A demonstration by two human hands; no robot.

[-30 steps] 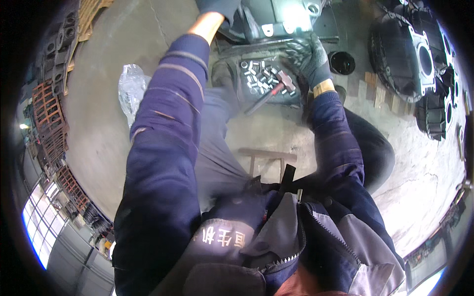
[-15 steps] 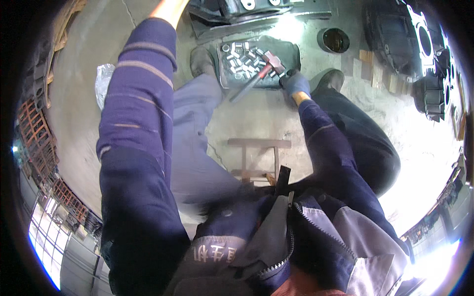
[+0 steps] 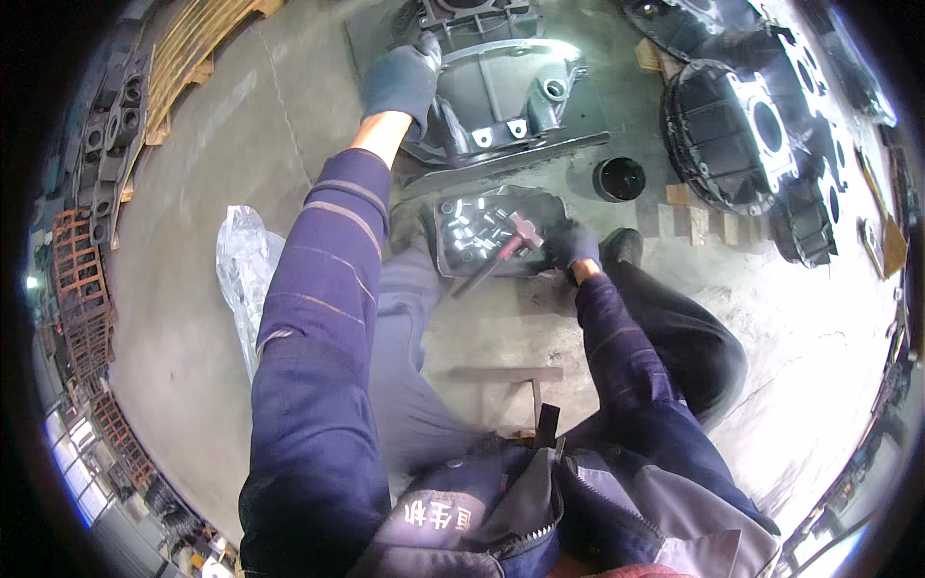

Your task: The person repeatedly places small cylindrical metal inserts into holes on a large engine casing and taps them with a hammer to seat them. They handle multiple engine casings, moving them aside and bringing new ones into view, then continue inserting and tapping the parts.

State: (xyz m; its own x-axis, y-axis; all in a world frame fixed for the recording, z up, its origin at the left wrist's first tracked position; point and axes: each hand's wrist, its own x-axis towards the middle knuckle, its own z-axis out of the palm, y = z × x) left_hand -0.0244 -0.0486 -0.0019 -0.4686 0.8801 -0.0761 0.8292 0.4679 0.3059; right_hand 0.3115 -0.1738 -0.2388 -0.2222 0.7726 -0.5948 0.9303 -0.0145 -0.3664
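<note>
Since the frame a second earlier, the right hand [image 3: 572,247] has been brought from the far right corner of the metal tray [image 3: 555,205] to its right edge. One hammer [image 3: 525,231] is carried by the tray, its head toward the right edge and its handle hung over the near edge; well over a dozen metal sleeves [image 3: 469,229] are scattered from the left edge to the middle, too jumbled for an exact count. The hammer's head is seen just beside the right fingers; contact cannot be judged, nor whether these dark, blurred fingers are spread or pinched. The left hand [image 3: 402,81] is placed at the left side of one metal housing [image 3: 496,89], its fingers partly hidden, their grip unclear.
</note>
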